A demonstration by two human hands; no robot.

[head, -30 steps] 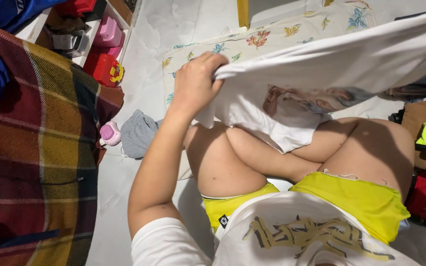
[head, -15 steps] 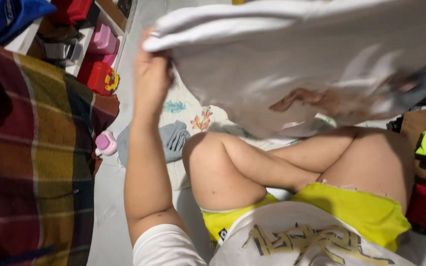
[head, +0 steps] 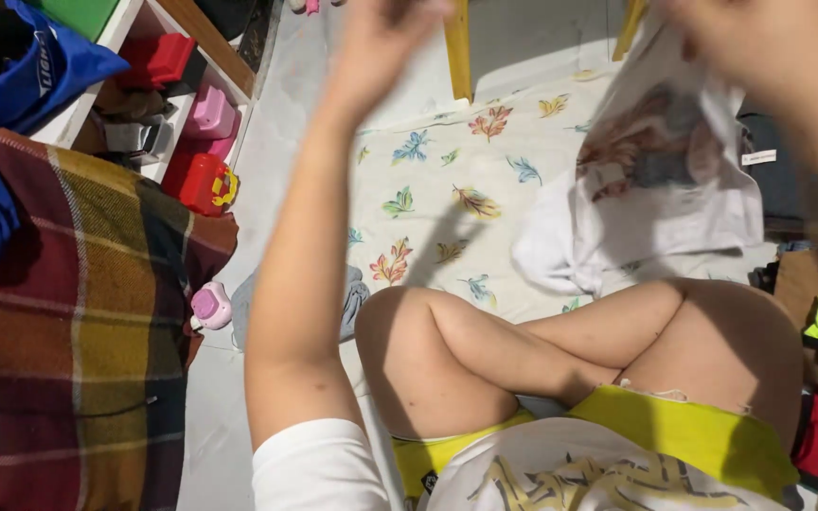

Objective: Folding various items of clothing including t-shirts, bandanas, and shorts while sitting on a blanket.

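Since the half-second-earlier frame: white garment [head: 665, 180] dropped from a wide spread overhead to a bunched hang at right; left hand [head: 381, 43] now apart from it.

Left hand raised near top edge, blurred; fingers seem loosely curled on nothing, though I cannot tell for sure. Right hand [head: 750, 43] pinches the garment's upper edge, so it hangs over the leaf-print sheet [head: 447, 180], lower end pooled just beside the crossed legs [head: 542, 350]. Long axis runs near vertical, tilted, top at the right hand, bottom toward the knees; printed face turned to the camera. Risk, as judged: a one-handed hold lets the cloth twist or slip off, and the slack end could snag under the leg. Plaid blanket [head: 78, 322] lies well apart at left.
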